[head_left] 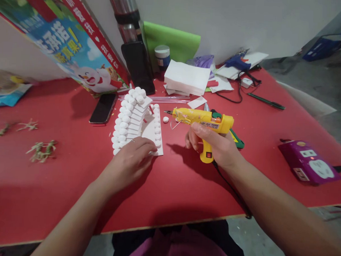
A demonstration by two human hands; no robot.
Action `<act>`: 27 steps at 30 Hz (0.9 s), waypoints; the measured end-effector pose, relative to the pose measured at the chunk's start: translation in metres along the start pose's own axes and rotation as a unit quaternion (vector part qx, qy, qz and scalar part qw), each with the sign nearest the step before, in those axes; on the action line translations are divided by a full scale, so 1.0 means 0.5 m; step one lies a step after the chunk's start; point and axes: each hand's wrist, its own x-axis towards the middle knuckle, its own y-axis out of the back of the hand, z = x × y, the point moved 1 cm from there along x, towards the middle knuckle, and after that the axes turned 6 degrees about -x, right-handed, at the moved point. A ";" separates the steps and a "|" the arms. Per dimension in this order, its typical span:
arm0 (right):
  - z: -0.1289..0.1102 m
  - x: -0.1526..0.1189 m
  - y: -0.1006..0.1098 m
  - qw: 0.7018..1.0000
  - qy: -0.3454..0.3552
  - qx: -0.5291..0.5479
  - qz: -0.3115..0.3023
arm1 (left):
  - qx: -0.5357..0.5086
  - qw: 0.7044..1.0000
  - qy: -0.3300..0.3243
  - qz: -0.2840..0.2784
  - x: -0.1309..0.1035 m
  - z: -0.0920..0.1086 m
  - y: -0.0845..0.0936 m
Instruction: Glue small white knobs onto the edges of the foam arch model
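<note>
My right hand grips a yellow hot glue gun by its handle, the metal nozzle pointing left. My left hand is at the near end of a white staircase model, its fingertips bent together over the edge of the white base. Whatever those fingertips may pinch is hidden beneath them. Rounded white pieces line the model's left side, and a row of them runs along the right edge of its base. One loose white round piece lies between the model and the nozzle.
A phone lies left of the model, dry plant bits farther left. Behind stand a flask, a jar and stacked white sheets. A purple power socket sits at right; the gun's cord crosses the front edge.
</note>
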 end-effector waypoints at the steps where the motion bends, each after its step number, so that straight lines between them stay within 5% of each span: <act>1: 0.000 0.000 0.000 1.000 0.000 0.002 0.000 | 0.001 1.000 -0.002 0.002 0.000 0.000 0.000; 14: -0.006 0.001 0.002 1.000 0.007 0.010 0.019 | 0.004 0.998 0.004 0.058 -0.021 -0.006 0.022; 27: -0.005 0.003 0.000 1.000 0.006 0.004 0.011 | -0.002 0.999 -0.002 0.042 -0.022 -0.006 -0.001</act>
